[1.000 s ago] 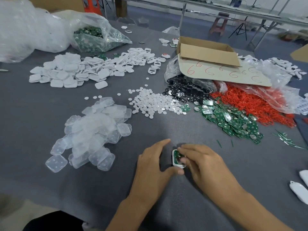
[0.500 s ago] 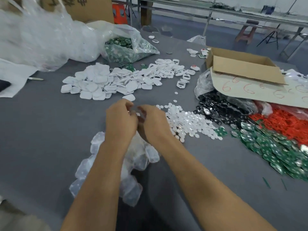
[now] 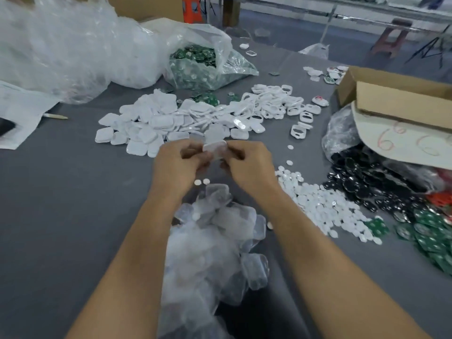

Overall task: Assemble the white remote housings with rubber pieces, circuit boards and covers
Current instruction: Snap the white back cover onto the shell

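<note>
Now we are holding both hands raised over the grey table (image 3: 61,192), left hand (image 3: 179,165) and right hand (image 3: 247,165) level and facing each other. Both are pinching one pale piece (image 3: 214,147) between curled fingertips, its long axis running 9 to 3 o'clock. We cannot tell whether it is rubber alone or rubber with a housing. The rubber pile (image 3: 220,241) is lying at 6 o'clock under the wrists, white housings (image 3: 146,123) at 11, and circuit boards (image 3: 435,238) at 4. We are judging a board due next, with the right hand sitting nearer that heap.
</note>
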The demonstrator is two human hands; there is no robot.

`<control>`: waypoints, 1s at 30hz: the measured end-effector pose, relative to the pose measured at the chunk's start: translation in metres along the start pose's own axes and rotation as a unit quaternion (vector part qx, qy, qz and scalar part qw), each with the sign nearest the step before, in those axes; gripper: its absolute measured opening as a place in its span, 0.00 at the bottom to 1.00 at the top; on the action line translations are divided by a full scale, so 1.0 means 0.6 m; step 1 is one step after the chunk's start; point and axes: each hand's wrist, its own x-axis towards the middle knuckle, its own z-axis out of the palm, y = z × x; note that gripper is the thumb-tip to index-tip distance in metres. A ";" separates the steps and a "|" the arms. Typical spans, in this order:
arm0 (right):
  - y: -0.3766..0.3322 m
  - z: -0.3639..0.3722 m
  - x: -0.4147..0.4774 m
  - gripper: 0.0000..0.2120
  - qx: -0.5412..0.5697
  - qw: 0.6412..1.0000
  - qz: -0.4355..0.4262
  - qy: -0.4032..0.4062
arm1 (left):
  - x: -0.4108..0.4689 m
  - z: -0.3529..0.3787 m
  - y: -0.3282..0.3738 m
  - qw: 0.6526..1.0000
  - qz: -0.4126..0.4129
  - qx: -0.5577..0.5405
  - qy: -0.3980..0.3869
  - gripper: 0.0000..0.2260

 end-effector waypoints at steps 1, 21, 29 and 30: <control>-0.008 -0.025 -0.027 0.09 0.050 0.998 -0.006 -0.024 | -0.028 -0.006 0.010 0.997 -0.005 -0.071 -0.025 0.05; -0.045 -0.299 -0.545 0.11 0.298 0.952 0.031 -0.061 | -0.505 0.102 0.053 0.951 0.221 -0.209 -0.053 0.07; 0.053 -0.356 -0.558 0.13 0.068 0.994 0.082 0.001 | -0.564 0.150 0.005 0.980 0.183 -0.057 -0.045 0.19; 0.073 -0.366 -0.555 0.16 -0.020 0.995 0.100 0.010 | -0.571 0.164 0.000 0.989 0.145 -0.009 -0.040 0.25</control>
